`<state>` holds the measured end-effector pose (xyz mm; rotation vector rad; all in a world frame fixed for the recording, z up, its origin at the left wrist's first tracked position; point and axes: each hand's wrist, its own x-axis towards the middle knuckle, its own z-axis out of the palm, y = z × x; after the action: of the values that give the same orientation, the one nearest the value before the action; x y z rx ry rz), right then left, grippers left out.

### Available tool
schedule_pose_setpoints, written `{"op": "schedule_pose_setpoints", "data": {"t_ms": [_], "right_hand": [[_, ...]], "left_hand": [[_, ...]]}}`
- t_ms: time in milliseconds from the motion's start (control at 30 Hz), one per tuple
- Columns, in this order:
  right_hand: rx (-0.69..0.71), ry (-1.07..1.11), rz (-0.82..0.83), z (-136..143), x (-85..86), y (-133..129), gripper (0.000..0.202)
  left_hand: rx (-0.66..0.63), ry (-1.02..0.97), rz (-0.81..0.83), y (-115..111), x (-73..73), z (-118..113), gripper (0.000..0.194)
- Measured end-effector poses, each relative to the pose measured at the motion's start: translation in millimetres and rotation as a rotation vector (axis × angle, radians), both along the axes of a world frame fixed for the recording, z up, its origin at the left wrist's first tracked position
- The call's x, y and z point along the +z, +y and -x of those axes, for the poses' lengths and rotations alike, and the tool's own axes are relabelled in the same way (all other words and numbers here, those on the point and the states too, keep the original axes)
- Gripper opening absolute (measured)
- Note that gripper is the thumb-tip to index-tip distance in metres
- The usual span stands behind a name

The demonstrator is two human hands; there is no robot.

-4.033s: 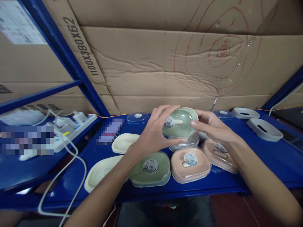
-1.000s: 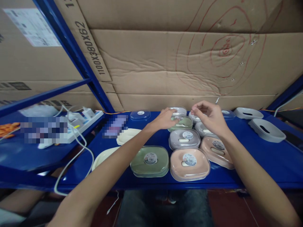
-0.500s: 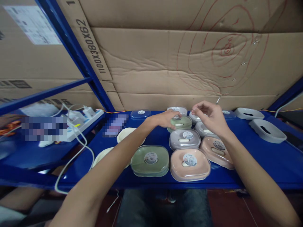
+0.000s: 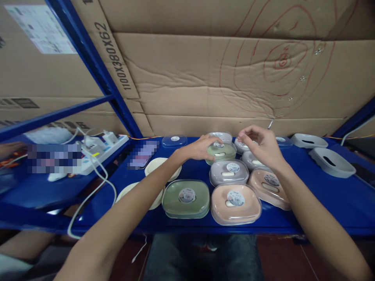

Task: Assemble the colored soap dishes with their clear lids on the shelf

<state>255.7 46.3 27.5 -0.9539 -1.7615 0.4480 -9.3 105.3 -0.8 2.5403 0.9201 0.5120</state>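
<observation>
My left hand (image 4: 202, 148) is closed around the left end of a green oval box with a clear lid (image 4: 224, 153), its thumb at the near side and fingers over the far side. My right hand (image 4: 260, 144) hovers over the grey lidded boxes with its fingers curled together; whether something small is between them cannot be made out. Below the hands are a lilac-grey box (image 4: 228, 173), a pink box (image 4: 236, 207) and another pink box (image 4: 268, 187) partly behind my right forearm. A larger-looking green box (image 4: 186, 201) lies near the table edge.
Cream oval pieces (image 4: 156, 168) lie partly under my left forearm. Two grey slotted trays (image 4: 334, 164) sit at the right. A phone (image 4: 143, 155), a power strip (image 4: 120, 144) and white cables are at the left. Cardboard (image 4: 181, 78) stands behind; another person's hand (image 4: 11, 150) shows far left.
The green box under my left hand has shifted very slightly to the left with the hand. My right hand stays almost in place.
</observation>
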Motion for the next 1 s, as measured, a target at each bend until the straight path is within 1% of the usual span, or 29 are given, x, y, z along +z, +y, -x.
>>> {"op": "schedule_pose_setpoints", "data": {"t_ms": [133, 333, 467, 600, 700, 867, 1000], "right_hand": [[0.002, -0.01, 0.004, 0, -0.1, 0, 0.028], [0.001, -0.007, 0.001, 1, -1.2, 0, 0.028], [-0.001, -0.005, -0.006, 1, -2.1, 1, 0.029], [0.0, -0.009, -0.014, 0, -2.3, 1, 0.029], [0.004, -0.012, -0.015, 0, -2.6, 2, 0.029], [0.011, -0.016, -0.02, -1, -4.5, 3, 0.028], [0.021, -0.025, -0.029, -1, -6.2, 4, 0.025]], "left_hand": [[0.017, -0.005, 0.008, -7, -3.3, 3, 0.071], [0.039, -0.006, 0.035, -12, -7.8, 1, 0.09], [0.041, 0.049, 0.019, -12, -4.7, 0, 0.086], [0.084, 0.094, 0.015, -8, -1.4, -3, 0.092], [0.065, 0.107, 0.007, -6, -0.4, -6, 0.093], [0.07, 0.096, 0.003, -4, -3.3, -5, 0.09], [0.081, 0.096, -0.03, 1, -7.2, -4, 0.089]]}}
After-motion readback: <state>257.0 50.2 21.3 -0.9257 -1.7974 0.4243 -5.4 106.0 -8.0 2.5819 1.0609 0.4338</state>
